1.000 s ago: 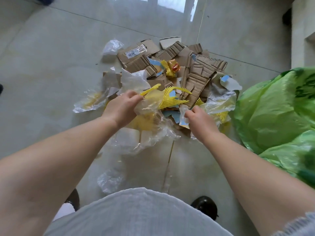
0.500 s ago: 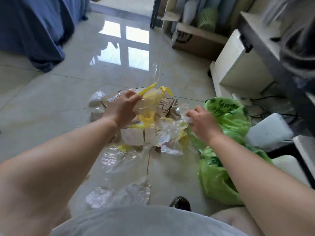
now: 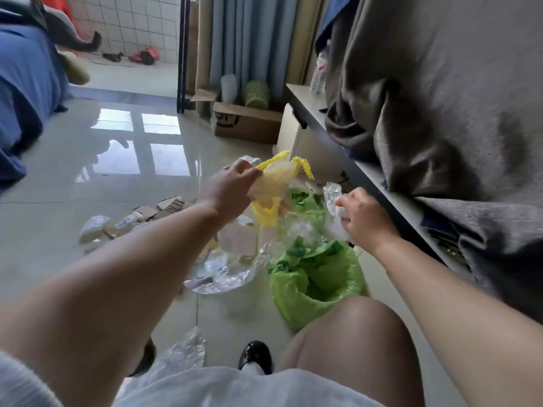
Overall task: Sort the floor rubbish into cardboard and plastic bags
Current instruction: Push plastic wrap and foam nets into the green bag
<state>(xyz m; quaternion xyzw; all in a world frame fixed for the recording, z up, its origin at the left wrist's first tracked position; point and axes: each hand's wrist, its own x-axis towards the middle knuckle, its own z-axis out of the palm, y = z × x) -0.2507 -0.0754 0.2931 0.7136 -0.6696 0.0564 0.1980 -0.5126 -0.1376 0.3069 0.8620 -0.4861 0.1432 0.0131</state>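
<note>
Overhead, left hand (image 3: 232,190) pinched on a yellow-and-clear plastic bundle (image 3: 271,183), right hand (image 3: 363,217) clenched on clear plastic film (image 3: 332,195), both raised above the green bag (image 3: 320,277); cardboard scraps (image 3: 164,205) on floor behind.

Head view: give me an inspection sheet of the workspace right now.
Surface: glossy tiled floor, window reflections.
Job's things: green bag open beside the knee; cardboard scraps on the floor, left.
Clutter: clear film and a wrapper on the floor.
Grippers: left hand shut on yellow plastic; right hand shut on clear plastic, both above the bag.
Cables: nothing seen clearly.
Surroundings: shelf with grey cloth right; cardboard box behind; blue bedding left.
</note>
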